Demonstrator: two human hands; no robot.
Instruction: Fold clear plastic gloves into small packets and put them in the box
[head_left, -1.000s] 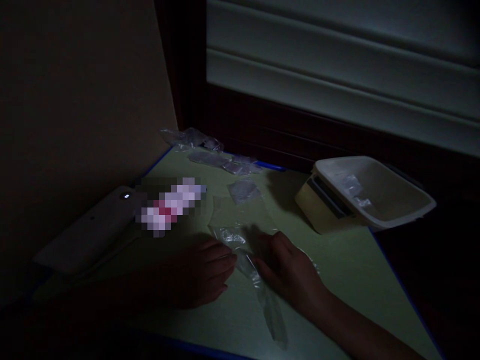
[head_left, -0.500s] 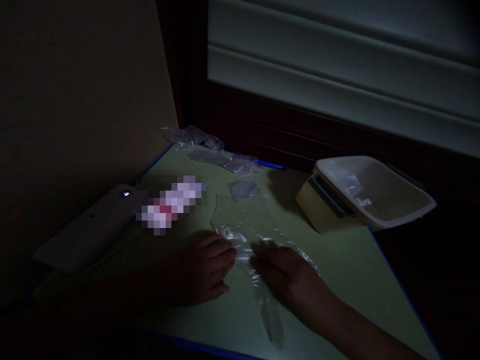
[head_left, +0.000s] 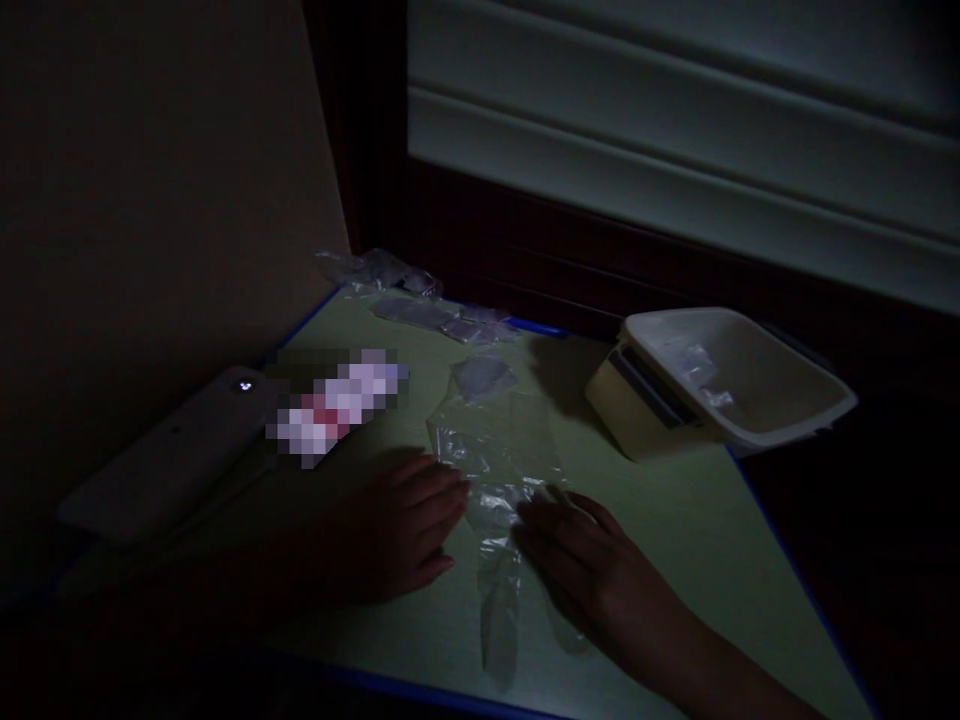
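Note:
A thin clear plastic sheet or bag (head_left: 499,540) lies on the pale green table (head_left: 360,640), its narrow strips reaching toward the front edge. My left hand (head_left: 416,525) rests flat at its left side, fingers extended and fingertips touching the plastic. On its right side my right hand (head_left: 577,550) lies palm down with fingers extended over the film, covering part of it. Just beyond the clear sheet is a small folded plastic piece (head_left: 484,376).
A cream bin (head_left: 645,420) with small clear packets inside stands tilted at the right edge. Folded plastic pieces (head_left: 416,313) and crumpled plastic (head_left: 379,272) lie at the back. At left are a white device (head_left: 172,440) and a pixelated item (head_left: 337,405).
The plastic's narrow strips have spread, one shifting left and now lying straighter between my hands. My right hand has moved slightly, and the camera view has shifted a little.

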